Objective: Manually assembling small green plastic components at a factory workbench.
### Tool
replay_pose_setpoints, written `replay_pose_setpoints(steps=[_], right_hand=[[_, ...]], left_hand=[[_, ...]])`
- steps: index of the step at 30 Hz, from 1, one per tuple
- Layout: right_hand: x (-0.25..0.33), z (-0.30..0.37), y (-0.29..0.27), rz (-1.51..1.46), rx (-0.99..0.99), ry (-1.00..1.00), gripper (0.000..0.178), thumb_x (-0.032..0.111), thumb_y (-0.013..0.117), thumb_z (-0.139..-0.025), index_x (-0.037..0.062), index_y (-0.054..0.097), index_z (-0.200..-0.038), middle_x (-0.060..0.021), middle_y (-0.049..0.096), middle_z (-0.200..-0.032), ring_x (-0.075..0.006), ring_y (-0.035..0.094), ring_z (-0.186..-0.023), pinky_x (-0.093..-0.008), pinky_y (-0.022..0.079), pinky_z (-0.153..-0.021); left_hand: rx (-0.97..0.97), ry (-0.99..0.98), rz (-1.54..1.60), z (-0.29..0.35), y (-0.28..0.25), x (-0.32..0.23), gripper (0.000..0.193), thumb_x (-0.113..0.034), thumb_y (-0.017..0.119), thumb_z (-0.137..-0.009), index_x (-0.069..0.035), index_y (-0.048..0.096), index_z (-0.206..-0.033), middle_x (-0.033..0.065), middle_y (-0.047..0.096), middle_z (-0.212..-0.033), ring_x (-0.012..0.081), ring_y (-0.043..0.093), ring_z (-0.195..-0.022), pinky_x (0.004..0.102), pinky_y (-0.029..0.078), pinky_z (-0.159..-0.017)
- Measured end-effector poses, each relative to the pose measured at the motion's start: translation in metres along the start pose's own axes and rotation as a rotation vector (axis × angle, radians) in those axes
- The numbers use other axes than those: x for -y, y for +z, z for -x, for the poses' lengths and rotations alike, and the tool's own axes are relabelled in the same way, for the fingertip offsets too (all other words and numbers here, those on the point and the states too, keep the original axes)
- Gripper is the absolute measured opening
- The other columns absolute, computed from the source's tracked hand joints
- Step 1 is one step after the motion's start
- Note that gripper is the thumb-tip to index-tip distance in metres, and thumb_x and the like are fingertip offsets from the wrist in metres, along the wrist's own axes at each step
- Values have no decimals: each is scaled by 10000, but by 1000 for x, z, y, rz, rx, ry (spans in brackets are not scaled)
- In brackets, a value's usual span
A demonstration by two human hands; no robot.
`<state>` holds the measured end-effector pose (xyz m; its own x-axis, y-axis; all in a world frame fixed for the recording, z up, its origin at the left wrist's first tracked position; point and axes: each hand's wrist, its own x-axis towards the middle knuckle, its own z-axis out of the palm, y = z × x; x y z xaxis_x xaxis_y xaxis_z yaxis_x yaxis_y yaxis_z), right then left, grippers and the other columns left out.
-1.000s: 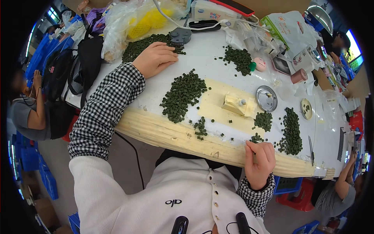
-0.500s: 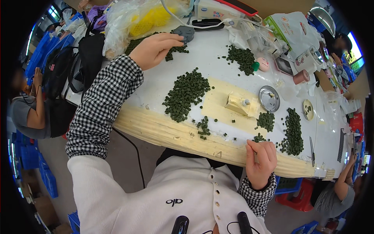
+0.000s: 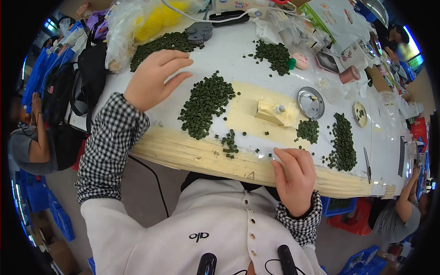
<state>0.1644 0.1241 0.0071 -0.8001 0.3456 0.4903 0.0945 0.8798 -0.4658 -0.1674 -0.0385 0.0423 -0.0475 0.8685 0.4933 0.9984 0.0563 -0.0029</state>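
My left hand [image 3: 158,78] hovers over the left of the table, fingers stretched, thumb apart and nothing held. Beyond its fingertips lie a dark grey notched disc [image 3: 199,32] and a far pile of small dark green parts [image 3: 165,42]. To its right is a larger pile of the same green parts [image 3: 206,105]. At the front edge is my right hand [image 3: 295,181], its thumb and forefinger apart with a gap between them. A few loose green parts [image 3: 230,143] are scattered to its left. Beyond it stands a cream-coloured block [image 3: 275,111] with a small grey knob.
More green parts lie in a long pile [image 3: 343,142] at right, a small pile [image 3: 308,131] and a far pile [image 3: 272,56]. A round metal lid [image 3: 310,103], a shallow dish [image 3: 360,114] and a thin blade-like tool [image 3: 367,165] lie rightward. Plastic bags [image 3: 156,23] crowd the back.
My left hand has drawn back from the grey disc toward me. My right hand has shifted slightly left, its thumb and forefinger now farther apart. The whole view has shifted a little.
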Motion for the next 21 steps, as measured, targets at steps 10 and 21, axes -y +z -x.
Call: replay_pose_setpoints(steps=[10,21], right_hand=[[11,-22,19,87,211,93,460,137,710,-817,-75,555,-1194,-161,525,-1027,-320,533,-944,-382,474,-808],[22,-29,25,-136,323,128,428,43,690,-791,-58,567,-1188,-158,532,-975,-314,550,-910,-379,477,-803]], left_hand=[[206,-342,407,32,2,-139,504,-171,794,-732,32,594,-1146,132,552,-947,286,554,-836,350,486,-738],[97,-442,524,24,25,-159,482,-92,776,-759,30,587,-1186,118,536,-940,237,559,-768,327,493,-682]])
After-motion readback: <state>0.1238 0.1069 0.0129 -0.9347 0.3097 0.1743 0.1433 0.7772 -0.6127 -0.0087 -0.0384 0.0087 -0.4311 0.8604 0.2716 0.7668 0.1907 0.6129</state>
